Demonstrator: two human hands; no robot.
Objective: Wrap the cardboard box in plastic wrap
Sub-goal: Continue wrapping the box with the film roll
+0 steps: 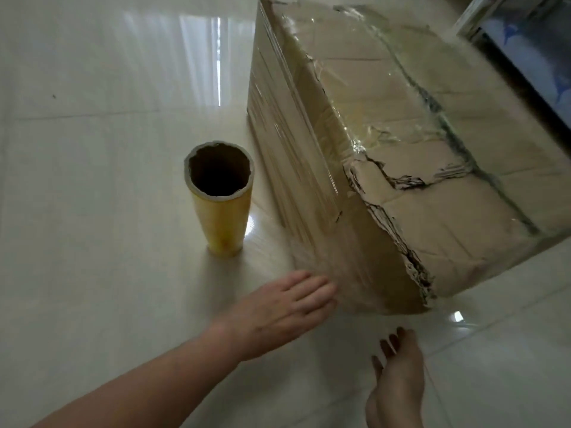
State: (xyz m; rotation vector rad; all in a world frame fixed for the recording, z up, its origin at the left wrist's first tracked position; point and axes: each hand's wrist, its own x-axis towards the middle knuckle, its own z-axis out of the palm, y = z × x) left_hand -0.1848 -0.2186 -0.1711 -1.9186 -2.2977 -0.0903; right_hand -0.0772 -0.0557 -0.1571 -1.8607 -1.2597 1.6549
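- As the left hand [287, 304] lays straight fingers against the clear plastic wrap [293, 156] at the lower near corner of the large brown cardboard box [448, 217], its grip is wide open and closed round nothing; the right hand is outside the frame.
- Sitting on the glossy white tiled floor [92, 196], the box fills the upper right, with film stretched in streaked layers over its left face and lapping onto the top.
- Torn corrugated edges run along the top's near corner, and a twisted rope of film crosses the top beside crinkled, shiny patches.
- Any print on the cardboard is too blurred to read.
- A yellowish roll of wrap [220, 217], wound on a ragged-rimmed cardboard tube, stands upright on the floor just left of the box.
- A bare foot [397, 384] with dark nails rests on the tiles near the box's closest corner.
- A blue-patterned panel [540, 57] at upper right is too blurred to make out.
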